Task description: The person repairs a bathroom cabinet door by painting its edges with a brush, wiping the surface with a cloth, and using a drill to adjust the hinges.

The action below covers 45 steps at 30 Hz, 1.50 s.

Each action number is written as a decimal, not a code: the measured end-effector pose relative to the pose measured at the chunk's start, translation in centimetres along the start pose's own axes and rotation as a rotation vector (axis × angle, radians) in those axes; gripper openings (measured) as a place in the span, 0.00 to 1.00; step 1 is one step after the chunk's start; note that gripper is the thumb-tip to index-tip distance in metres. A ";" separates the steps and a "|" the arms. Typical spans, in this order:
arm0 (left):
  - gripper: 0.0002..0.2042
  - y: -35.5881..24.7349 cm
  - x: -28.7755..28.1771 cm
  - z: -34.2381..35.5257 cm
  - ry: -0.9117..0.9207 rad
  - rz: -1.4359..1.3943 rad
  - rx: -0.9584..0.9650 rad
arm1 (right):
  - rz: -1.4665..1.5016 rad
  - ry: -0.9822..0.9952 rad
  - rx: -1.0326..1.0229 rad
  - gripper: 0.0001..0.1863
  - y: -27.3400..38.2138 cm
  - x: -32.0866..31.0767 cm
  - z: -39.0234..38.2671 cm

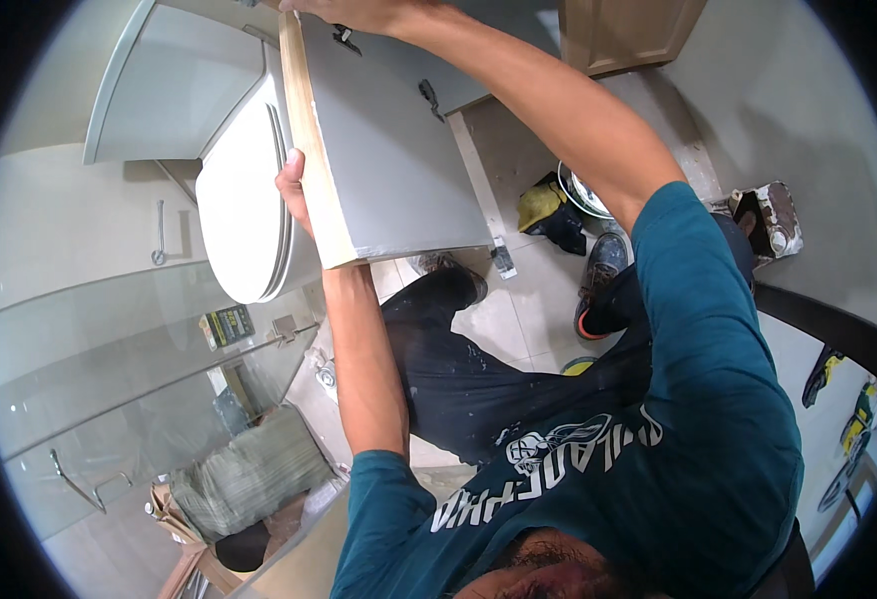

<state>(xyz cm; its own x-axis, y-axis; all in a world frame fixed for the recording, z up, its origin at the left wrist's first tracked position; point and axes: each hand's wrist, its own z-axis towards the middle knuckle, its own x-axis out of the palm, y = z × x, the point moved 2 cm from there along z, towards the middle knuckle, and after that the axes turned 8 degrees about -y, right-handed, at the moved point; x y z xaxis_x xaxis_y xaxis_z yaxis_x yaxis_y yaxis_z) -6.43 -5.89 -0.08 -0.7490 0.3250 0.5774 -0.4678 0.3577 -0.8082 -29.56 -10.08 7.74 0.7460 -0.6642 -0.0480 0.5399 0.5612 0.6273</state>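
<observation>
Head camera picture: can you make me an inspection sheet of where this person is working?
Surface: pale tiled floor.
Job's things: grey panel with a wood edge; dark fittings on its face.
Clutter: black-and-yellow item, round container, grey-green bundle.
Hands: left hand at the panel's wood edge, partly hidden; right hand at its far end, cut off by the frame.
Cables: none clearly seen.
Surroundings: white toilet, lid down; glass panel.

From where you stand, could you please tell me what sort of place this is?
It looks like a bathroom: there is a toilet with its white lid down, a clear glass panel with a metal handle, as on a shower, and a tiled floor.
</observation>
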 end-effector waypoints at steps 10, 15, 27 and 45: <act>0.25 0.1 0.0 0.0 -0.088 0.058 0.057 | -0.022 -0.030 -0.031 0.11 -0.1 0.0 -0.4; 0.25 0.1 0.8 -0.2 -0.069 -0.017 0.004 | 0.037 -0.073 -0.057 0.11 -0.3 -0.2 0.1; 0.26 0.0 0.1 0.1 -0.029 0.013 0.016 | -0.060 -0.110 0.003 0.12 -0.2 -1.4 0.3; 0.25 0.1 0.7 -0.2 -0.065 0.040 0.039 | -0.197 0.115 -0.023 0.12 0.3 -0.9 1.2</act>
<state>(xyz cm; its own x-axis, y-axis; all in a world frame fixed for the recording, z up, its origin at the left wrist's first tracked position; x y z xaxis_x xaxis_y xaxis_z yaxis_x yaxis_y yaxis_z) -6.89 -5.51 0.25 -0.7957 0.2806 0.5368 -0.4540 0.3104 -0.8352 -30.53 -9.86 8.91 0.6643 -0.7022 -0.2563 0.6871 0.4386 0.5792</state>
